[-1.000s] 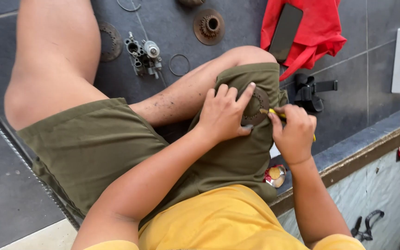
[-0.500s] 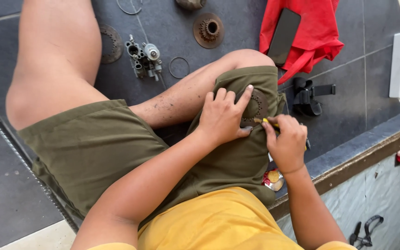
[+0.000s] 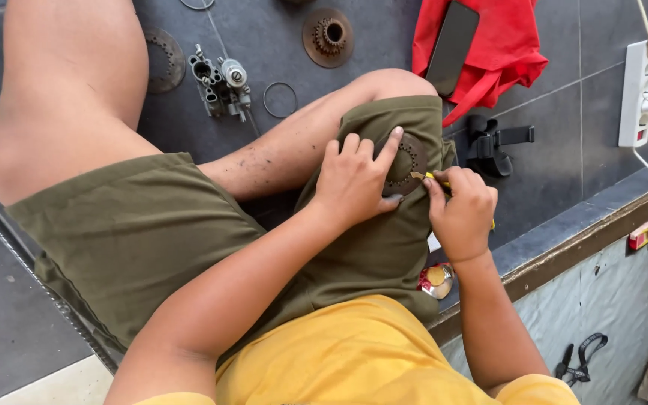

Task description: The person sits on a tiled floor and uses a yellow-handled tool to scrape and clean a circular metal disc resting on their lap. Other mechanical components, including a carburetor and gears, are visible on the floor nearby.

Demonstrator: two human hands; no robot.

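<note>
I sit on a dark tiled floor with a round, rusty toothed metal disc (image 3: 406, 163) resting on my right thigh over olive shorts. My left hand (image 3: 355, 180) pins the disc down, fingers spread over its left and top edge. My right hand (image 3: 460, 210) is closed around a small yellow-handled tool (image 3: 435, 178) whose tip touches the disc's right edge.
On the floor beyond my legs lie a carburettor-like metal part (image 3: 221, 79), a thin ring (image 3: 280, 99), a brown gear plate (image 3: 328, 34) and a grey disc (image 3: 160, 58). A red cloth (image 3: 504, 52) with a phone (image 3: 453, 46), a black holder (image 3: 493, 144) and a white power strip (image 3: 639, 90) lie to the right.
My right hand has shifted a little left and up, bringing the tool tip onto the disc's edge. My left hand stays pressed on the disc.
</note>
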